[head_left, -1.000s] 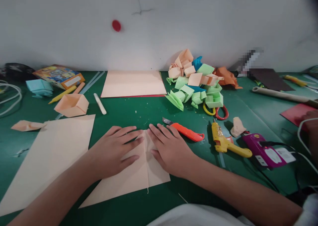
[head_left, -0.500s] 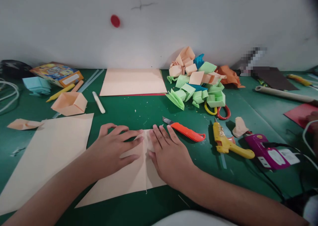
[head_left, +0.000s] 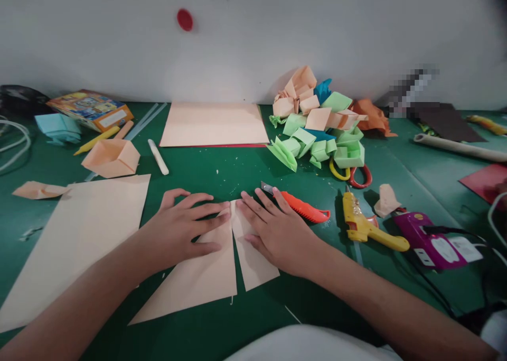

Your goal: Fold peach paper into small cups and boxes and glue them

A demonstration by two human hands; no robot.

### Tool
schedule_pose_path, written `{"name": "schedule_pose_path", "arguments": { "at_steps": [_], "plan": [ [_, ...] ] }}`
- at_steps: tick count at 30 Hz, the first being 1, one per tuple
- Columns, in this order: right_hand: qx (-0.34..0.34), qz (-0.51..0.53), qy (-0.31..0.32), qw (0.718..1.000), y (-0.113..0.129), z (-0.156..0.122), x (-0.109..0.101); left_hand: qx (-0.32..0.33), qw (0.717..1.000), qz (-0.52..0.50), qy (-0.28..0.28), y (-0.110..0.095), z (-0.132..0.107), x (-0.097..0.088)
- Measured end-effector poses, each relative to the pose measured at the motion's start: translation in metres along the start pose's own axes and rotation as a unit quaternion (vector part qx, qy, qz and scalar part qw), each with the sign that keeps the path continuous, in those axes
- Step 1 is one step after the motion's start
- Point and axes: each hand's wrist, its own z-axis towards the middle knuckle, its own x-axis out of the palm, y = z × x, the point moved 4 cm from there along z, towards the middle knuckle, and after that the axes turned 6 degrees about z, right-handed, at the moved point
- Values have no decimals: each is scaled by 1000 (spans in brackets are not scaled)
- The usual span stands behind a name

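Two pieces of peach paper lie in front of me, parted by a narrow gap that widens toward my body. My left hand (head_left: 190, 221) rests with fingers spread on the left paper piece (head_left: 202, 281). Flat on the smaller right paper piece (head_left: 257, 271) lies my right hand (head_left: 277, 229), its fingers stretched out. Whether the two pieces still join at the far end, near my fingertips, I cannot tell. An orange utility knife (head_left: 309, 207), blade showing, lies just past my right fingers.
Left is a large peach sheet (head_left: 79, 234) with a folded paper box (head_left: 113, 157) behind it. Folded papers (head_left: 317, 123) are heaped at the back right, by scissors (head_left: 359, 176). A yellow glue gun (head_left: 364, 226) and a purple power strip (head_left: 430, 242) lie right. Another person's hand (head_left: 501, 192) shows at the right edge.
The paper has come apart along the line between my hands. The right piece has swung right at its near end under my right hand, and green table shows in the gap.
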Motion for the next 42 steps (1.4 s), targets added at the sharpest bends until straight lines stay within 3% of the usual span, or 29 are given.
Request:
{"name": "schedule_pose_path", "arguments": {
  "at_steps": [6, 11, 28, 32, 37, 42],
  "plan": [
    [16, 13, -18, 1000, 9, -3, -3, -6, 1000, 13, -11, -8, -1, 0],
    [-20, 15, -15, 1000, 15, 1, -2, -18, 1000, 1, -15, -11, -1, -3],
    [-70, 7, 30, 997, -8, 0, -6, -7, 1000, 11, -7, -8, -2, 1],
    [-57, 18, 13, 998, -1, 2, -10, -14, 1000, -2, -12, -6, -2, 2],
    [-44, 19, -5, 999, 17, 4, -2, -14, 1000, -2, -1, -6, -2, 2],
    [-57, 2, 18, 998, 10, 4, 5, -14, 1000, 1, 8, -7, -2, 2]
  ]
}}
